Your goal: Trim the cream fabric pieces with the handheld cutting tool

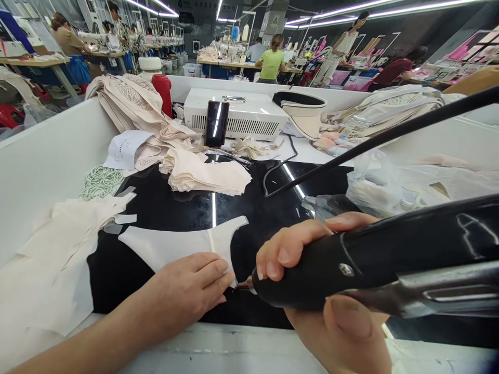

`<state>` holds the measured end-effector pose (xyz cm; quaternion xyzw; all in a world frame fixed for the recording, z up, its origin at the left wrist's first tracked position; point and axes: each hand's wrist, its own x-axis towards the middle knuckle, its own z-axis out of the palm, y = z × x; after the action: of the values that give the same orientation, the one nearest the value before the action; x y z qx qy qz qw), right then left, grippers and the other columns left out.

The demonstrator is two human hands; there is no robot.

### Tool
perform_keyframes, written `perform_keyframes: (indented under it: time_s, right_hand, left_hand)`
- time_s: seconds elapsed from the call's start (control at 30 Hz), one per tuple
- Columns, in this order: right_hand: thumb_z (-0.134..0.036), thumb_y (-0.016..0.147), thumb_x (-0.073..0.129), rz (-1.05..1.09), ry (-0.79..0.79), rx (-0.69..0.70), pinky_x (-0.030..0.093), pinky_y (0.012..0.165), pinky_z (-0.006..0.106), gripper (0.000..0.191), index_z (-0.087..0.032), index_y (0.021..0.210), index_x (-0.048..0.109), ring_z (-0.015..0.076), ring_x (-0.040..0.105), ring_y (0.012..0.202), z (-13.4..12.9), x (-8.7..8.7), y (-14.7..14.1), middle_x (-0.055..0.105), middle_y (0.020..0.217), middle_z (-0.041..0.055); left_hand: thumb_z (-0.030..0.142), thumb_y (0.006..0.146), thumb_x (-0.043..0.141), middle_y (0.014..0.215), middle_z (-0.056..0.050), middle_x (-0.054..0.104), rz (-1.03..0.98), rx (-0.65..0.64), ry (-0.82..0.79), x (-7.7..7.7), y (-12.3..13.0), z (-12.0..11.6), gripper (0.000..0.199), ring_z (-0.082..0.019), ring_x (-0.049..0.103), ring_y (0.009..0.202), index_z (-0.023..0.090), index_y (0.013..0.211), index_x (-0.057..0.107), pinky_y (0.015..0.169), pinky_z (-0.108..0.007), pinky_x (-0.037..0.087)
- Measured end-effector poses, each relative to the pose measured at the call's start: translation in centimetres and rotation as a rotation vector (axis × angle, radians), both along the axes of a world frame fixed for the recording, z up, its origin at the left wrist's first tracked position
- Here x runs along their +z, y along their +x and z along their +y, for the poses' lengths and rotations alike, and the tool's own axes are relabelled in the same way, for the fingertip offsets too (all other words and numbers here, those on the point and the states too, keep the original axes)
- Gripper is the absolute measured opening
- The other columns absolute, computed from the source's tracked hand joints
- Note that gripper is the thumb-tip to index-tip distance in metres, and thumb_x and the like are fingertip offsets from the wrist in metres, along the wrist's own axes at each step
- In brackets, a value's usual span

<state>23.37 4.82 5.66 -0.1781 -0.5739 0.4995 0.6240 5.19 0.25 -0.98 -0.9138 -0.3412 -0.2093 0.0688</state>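
A cut piece of white fabric [171, 243] lies flat on the black work surface, crossed by a narrow pale strip. My left hand [191, 285] presses its right-hand end, fingers bent and close together, gripping near the lower corner. Wrapped in my right hand [300, 254] is a thick black hand-held tool [374, 249] with a metal lever along its underside. Its thin metal tip [246, 283] points left and meets the fabric's corner, or comes very close to it; I cannot tell which. Part of my right palm is hidden behind the tool.
Stacked cream fabric pieces [210, 174] lie behind, with loose pale pieces [50, 259] and green elastic loops [102, 182] at left. A phone [217, 123] leans on a white vented box [249, 117]. A black rod [382, 137] crosses the right side above plastic bags [374, 179].
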Motion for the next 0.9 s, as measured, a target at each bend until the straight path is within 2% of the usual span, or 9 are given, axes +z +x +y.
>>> perform_keyframes:
  time_s: [0.17, 0.37, 0.53, 0.7, 0.9]
  right_hand:
    - [-0.040, 0.087, 0.081, 0.018, -0.006, -0.004, 0.051, 0.048, 0.033, 0.033, -0.033, 0.113, 0.062, 0.0172, 0.056, 0.054, 0.0, -0.2, 0.0, 0.062, 0.076, -0.0012]
    - [-0.036, 0.085, 0.081, 0.040, -0.015, 0.002, 0.051, 0.047, 0.033, 0.032, -0.031, 0.111, 0.063, 0.0171, 0.057, 0.054, 0.0, -0.3, -0.3, 0.063, 0.076, -0.0011]
    - [-0.037, 0.084, 0.082, 0.148, -0.014, -0.051, 0.048, 0.045, 0.029, 0.035, -0.030, 0.111, 0.062, 0.0149, 0.057, 0.053, 0.0, -0.7, -1.0, 0.063, 0.076, -0.0024]
    - [-0.037, 0.084, 0.082, 0.084, -0.013, -0.024, 0.052, 0.045, 0.033, 0.034, -0.031, 0.110, 0.062, 0.0178, 0.059, 0.053, 0.0, -0.6, -0.7, 0.063, 0.076, -0.0015]
    - [-0.038, 0.085, 0.080, 0.086, -0.001, -0.005, 0.051, 0.043, 0.032, 0.035, -0.033, 0.114, 0.061, 0.0178, 0.058, 0.054, 0.0, -0.7, -0.6, 0.062, 0.079, -0.0013]
  left_hand:
    - [0.016, 0.108, 0.049, 0.115, -0.012, 0.072, -0.016, -0.012, 0.011, -0.1, -0.1, -0.1, 0.023, -0.020, 0.069, 0.110, 0.007, 0.121, 0.066, 0.102, -0.033, 0.058]
    - [0.017, 0.111, 0.041, 0.117, -0.011, 0.072, -0.018, 0.004, -0.012, -0.2, -0.2, -0.2, 0.028, -0.020, 0.068, 0.113, 0.008, 0.124, 0.064, 0.104, -0.034, 0.057]
    - [0.017, 0.111, 0.040, 0.115, -0.012, 0.071, -0.009, -0.008, -0.008, -0.5, -0.6, -0.6, 0.028, -0.022, 0.069, 0.110, 0.006, 0.124, 0.063, 0.103, -0.035, 0.058]
    - [0.020, 0.110, 0.044, 0.118, -0.014, 0.070, -0.017, -0.003, -0.044, -0.7, -0.6, -0.9, 0.028, -0.025, 0.069, 0.112, 0.006, 0.126, 0.063, 0.101, -0.038, 0.060]
    - [0.018, 0.108, 0.048, 0.118, -0.015, 0.070, -0.004, -0.011, -0.050, -0.5, -0.2, -0.8, 0.028, -0.026, 0.069, 0.113, 0.004, 0.127, 0.063, 0.103, -0.040, 0.060]
